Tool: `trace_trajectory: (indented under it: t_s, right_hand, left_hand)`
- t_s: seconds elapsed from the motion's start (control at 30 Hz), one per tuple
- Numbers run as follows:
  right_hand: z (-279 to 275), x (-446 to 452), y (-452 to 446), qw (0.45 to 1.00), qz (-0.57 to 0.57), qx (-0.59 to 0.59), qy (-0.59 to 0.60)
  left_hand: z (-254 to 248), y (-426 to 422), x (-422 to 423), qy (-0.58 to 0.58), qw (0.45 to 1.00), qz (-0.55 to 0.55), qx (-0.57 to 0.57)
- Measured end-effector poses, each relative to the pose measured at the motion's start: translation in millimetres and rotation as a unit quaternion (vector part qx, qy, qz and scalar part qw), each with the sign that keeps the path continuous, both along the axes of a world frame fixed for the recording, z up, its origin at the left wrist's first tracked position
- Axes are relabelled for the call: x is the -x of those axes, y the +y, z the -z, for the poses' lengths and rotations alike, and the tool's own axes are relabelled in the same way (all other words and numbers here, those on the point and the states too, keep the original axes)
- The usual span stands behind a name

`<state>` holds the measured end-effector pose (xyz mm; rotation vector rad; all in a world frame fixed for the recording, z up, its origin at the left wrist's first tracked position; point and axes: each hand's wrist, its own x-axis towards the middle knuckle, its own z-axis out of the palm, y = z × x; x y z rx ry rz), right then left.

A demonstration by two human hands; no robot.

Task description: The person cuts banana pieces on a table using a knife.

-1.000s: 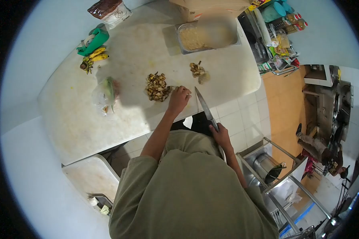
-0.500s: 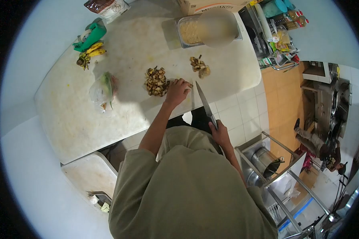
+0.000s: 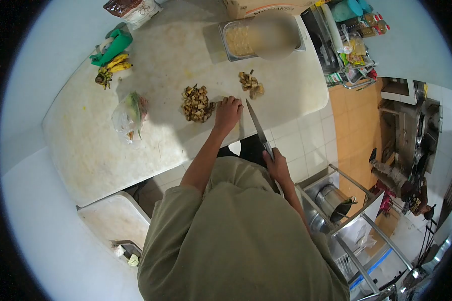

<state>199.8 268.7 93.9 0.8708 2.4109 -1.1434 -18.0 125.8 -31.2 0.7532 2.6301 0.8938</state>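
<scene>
A long knife [image 3: 256, 123] points away from me, its handle in my right hand [image 3: 276, 163] near the table's front edge. Left of the blade, my left hand [image 3: 228, 113] is closed low over the white table [image 3: 155, 165]; what lies under its fingers is too small to make out. Just left of that hand is a pile of browned, cut pieces [image 3: 197, 104]. Beyond the knife tip lies a smaller heap of pieces [image 3: 249, 83].
A metal tray of pale food [image 3: 239, 41] stands at the back by a cardboard box [image 3: 266, 7]. Bananas [image 3: 119, 64] and a plastic bag [image 3: 128, 116] lie left. A metal rack [image 3: 356, 220] stands right; another person [image 3: 407, 188] is farther off.
Over the last second my left hand has shifted slightly beside the blade, its fingers drawing over the spot near the knife tip. My right hand keeps hold of the knife, almost unmoved.
</scene>
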Motion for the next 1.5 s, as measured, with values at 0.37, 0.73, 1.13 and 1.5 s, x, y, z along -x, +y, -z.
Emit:
trace_trajectory:
  t_s: [0.37,0.73,1.13,1.5]
  right_hand:
    - [5,7,-5,0.999,-0.010,-0.003,-0.051]
    - [14,1,-11,0.999,-0.033,-0.004,-0.041]
    - [46,2,-33,0.982,-0.081,-0.125,-0.118]
    - [48,-8,-22,0.984,-0.063,-0.125,-0.114]
  left_hand:
    - [8,-19,1,-0.014,0.997,-0.009,-0.079]
    - [4,-16,-5,0.043,0.994,-0.014,-0.103]
    - [6,-16,-5,0.031,0.998,-0.011,-0.062]
    - [3,-16,-5,0.041,0.997,-0.004,-0.058]
